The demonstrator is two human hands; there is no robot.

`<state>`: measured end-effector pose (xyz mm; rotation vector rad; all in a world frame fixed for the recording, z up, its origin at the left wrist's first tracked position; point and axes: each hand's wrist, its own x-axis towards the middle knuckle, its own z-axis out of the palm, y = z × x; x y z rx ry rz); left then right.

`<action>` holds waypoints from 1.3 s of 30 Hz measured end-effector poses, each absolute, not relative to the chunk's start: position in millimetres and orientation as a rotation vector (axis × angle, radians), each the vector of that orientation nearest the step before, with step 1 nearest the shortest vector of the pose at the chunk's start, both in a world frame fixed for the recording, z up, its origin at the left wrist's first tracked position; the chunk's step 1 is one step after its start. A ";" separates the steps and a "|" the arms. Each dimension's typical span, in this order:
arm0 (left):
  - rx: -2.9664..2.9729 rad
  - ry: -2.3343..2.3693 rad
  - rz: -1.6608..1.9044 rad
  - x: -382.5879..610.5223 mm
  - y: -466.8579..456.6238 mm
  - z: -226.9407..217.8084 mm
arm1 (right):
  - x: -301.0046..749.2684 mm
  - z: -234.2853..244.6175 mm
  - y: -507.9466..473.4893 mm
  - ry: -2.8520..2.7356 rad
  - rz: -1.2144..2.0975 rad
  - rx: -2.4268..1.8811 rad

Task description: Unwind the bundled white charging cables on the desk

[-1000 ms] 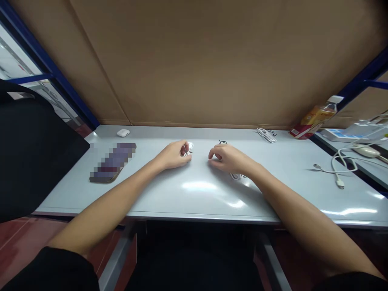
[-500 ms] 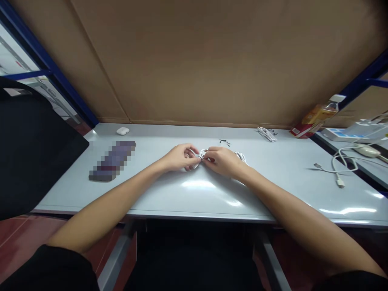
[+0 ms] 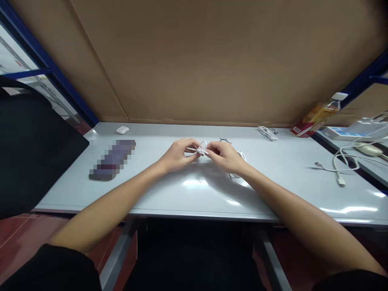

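Our left hand (image 3: 177, 154) and right hand (image 3: 226, 155) meet just above the counter (image 3: 194, 190), both pinching a small loop of white cable (image 3: 202, 148) held between their fingertips; the rest of the cable trails behind our right wrist. A black twist tie (image 3: 224, 140) lies just beyond the right hand. Well to the left of our left hand sits a white earbud case (image 3: 123, 130).

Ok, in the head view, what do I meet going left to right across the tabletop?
Blurred dark flat item → white earbud case → left hand → white cable pinched between both hands → right hand → bundled white cable → tilted bottle → loose white charging cable.
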<state>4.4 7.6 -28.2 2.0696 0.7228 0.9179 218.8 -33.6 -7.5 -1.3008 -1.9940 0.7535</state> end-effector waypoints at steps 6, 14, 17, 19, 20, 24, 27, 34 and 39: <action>2.375 0.634 1.146 3.5 2.3 -19.9 | 221.1 -1.3 -31.9 -1.618 1.538 -1.100; 2.155 0.571 1.192 7.9 -2.7 -22.4 | 216.3 1.9 -36.3 -1.551 1.503 -1.131; 1.948 0.620 1.146 10.0 -3.0 -24.1 | 219.6 2.4 -37.3 -1.730 1.096 -1.205; 1.868 0.655 1.137 10.5 -1.5 -24.6 | 223.9 0.8 -35.8 -1.844 0.767 -1.208; 1.840 0.670 1.136 10.5 -0.6 -24.5 | 226.0 -0.4 -34.8 -1.893 0.602 -1.193; 1.760 0.702 1.138 10.6 1.0 -22.0 | 231.3 -5.8 -31.8 -2.006 0.235 -1.099; 1.722 0.702 1.118 11.2 -0.5 -19.4 | 231.0 -8.4 -32.2 -2.044 0.160 -1.078; 1.716 0.722 1.084 10.5 -1.1 -18.3 | 231.1 -8.3 -34.0 -2.046 0.106 -1.098; 1.749 0.750 1.078 9.7 -0.3 -18.6 | 229.8 -9.1 -34.1 -2.120 0.008 -1.049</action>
